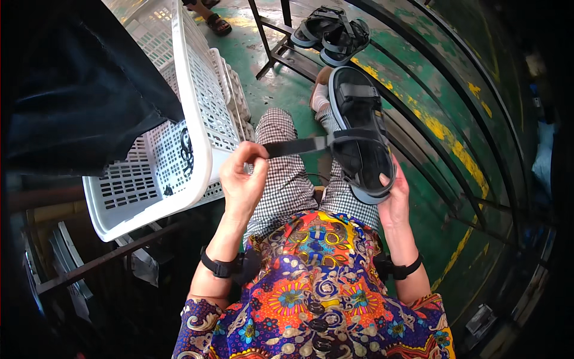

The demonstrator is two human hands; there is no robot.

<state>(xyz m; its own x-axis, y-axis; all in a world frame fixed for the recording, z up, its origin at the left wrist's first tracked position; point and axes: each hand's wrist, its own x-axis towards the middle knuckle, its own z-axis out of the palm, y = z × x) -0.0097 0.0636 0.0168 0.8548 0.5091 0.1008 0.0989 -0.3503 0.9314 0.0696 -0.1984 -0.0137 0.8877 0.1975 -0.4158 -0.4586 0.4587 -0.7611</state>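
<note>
Head view — left hand (242, 179) pinches black strap (293, 146); right hand (396, 194) cups grey-soled sandal (359, 131)

A footwear workshop — worn green painted floor (281, 78), white plastic crate (179, 119), finished sandals (332, 33) on metal racking.

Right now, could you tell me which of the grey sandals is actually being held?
The sandal over the lap: the right hand cups its heel and the left hand pulls its strap. The pair lies untouched on the floor.

Heel of the sandal (362, 128) hidden behind right hand (391, 197); strap (296, 146) end buried in left hand (242, 179) fingers. Dark bits in the white basket (191, 113) too small to ID. Another person's sandalled foot (216, 23) cut off by the top edge.
</note>
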